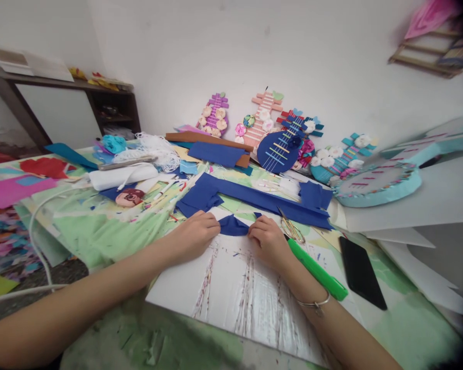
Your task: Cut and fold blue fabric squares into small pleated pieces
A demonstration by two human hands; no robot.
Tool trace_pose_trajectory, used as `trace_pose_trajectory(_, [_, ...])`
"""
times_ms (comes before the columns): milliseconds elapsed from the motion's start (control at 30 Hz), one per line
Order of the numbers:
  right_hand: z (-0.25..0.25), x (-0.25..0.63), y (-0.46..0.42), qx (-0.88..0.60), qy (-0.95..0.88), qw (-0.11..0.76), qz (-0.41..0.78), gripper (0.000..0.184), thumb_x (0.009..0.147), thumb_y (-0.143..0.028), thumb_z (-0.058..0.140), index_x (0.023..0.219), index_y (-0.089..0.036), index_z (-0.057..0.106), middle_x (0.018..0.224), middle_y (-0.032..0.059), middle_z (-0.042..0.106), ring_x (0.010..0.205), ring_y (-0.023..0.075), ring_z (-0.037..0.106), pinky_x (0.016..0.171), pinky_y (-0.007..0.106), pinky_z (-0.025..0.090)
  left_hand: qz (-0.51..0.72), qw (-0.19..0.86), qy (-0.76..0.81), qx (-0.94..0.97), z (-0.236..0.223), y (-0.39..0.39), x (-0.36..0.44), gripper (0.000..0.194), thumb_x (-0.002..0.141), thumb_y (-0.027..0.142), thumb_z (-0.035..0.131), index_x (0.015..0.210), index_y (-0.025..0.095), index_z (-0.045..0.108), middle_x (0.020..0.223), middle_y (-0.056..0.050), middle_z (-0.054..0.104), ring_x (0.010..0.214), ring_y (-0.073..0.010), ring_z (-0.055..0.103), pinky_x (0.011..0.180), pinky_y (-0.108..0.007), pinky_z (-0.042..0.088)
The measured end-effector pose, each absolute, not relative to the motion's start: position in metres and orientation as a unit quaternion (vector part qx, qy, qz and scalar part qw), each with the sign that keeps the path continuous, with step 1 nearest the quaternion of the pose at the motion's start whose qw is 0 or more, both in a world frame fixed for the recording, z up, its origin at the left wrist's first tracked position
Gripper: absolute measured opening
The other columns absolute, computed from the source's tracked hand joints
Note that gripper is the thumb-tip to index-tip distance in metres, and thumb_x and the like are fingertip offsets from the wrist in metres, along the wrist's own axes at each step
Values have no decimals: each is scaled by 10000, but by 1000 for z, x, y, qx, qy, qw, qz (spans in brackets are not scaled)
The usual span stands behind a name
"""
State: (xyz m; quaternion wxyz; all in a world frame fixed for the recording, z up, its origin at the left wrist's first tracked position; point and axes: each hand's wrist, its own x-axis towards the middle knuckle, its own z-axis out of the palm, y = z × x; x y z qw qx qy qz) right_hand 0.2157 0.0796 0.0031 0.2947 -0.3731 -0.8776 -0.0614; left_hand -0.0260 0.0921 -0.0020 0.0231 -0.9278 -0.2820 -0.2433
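Note:
A small piece of dark blue crepe paper [233,226] is stretched between my two hands over a white board [216,288] marked with reddish-brown streaks. My left hand [198,234] pinches its left end, fingers closed. Its right end is gripped by my right hand [267,239], also closed, with a blue corner showing above the fingers. Just beyond lies a long strip of the same blue paper [262,198]. Gold-handled scissors [291,228] rest right of my right hand, and a green utility knife [316,270] lies beside that forearm.
A black phone [361,272] lies at the right. Decorated instrument-shaped crafts, one a round blue lute [275,151], lean along the wall. White yarn [154,151] and a white glue gun [123,176] with its cord sit left. Paper scraps [11,236] pile beyond the table's left side.

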Motion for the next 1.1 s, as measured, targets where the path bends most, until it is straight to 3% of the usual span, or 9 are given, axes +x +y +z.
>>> trace_pose_trajectory(100, [1,219,83,-395,-847,354,-29,258,702,15,441,662,-185,600,726,63,658,787,209,551,732,351,467,-255,21,-281,-925,-3,93,-27,243,879,62,436,861,148,663,916,-95,664,942,-208,582,862,-366,425])
trace_pose_trajectory(167, [0,220,85,-426,-824,373,10,290,714,2,422,803,-184,626,835,70,675,855,211,585,774,356,476,-261,19,-277,-925,-4,95,-29,250,884,74,433,850,148,669,954,-99,669,952,-208,587,873,-376,429])
trace_pose_trajectory(300, [1,220,86,-469,-809,330,129,373,776,-60,447,1098,-204,567,948,48,712,897,203,634,813,363,476,-262,30,-291,-920,-4,100,-33,255,892,101,450,826,161,689,1150,-107,637,1088,-244,547,925,-433,412])
trace_pose_trajectory(500, [4,216,79,-456,-823,321,110,270,805,-128,505,1047,-203,598,822,44,709,854,224,631,831,400,445,-242,91,-368,-893,-4,106,-32,276,821,57,479,980,135,691,1296,-177,525,1232,-346,414,935,-527,392])
trace_pose_trajectory(600, [7,214,75,-420,-826,332,179,306,804,-125,504,1087,-208,586,850,40,719,837,207,655,815,383,466,-281,88,-375,-879,-1,103,-30,263,835,84,476,1016,124,663,1235,-181,545,1173,-330,453,917,-511,409])
trace_pose_trajectory(700, [9,211,71,-391,-798,335,312,327,823,-154,506,1139,-210,564,900,50,734,836,196,684,799,365,499,-337,34,-309,-889,5,94,-28,166,878,178,498,954,137,639,1052,-128,597,997,-239,536,878,-418,445])
trace_pose_trajectory(833, [5,209,73,-357,-732,370,447,288,818,-206,551,1104,-194,580,921,75,736,864,204,694,827,376,521,-297,-18,-206,-932,7,83,-23,161,852,252,577,952,132,619,1003,-118,584,953,-217,540,846,-357,462])
trace_pose_trajectory(967, [-5,213,83,-403,-701,433,400,275,764,-142,535,1025,-186,609,925,84,727,872,206,681,834,385,520,-262,-12,-203,-943,2,83,-17,147,884,227,531,923,138,640,941,-108,594,897,-211,550,799,-346,469])
trace_pose_trajectory(1100, [-11,215,88,-450,-717,423,323,454,680,-37,437,1059,-199,626,1021,69,697,939,189,669,885,373,502,-267,-19,-211,-940,-3,88,-16,208,920,166,450,883,131,651,900,-99,615,866,-196,569,765,-315,476])
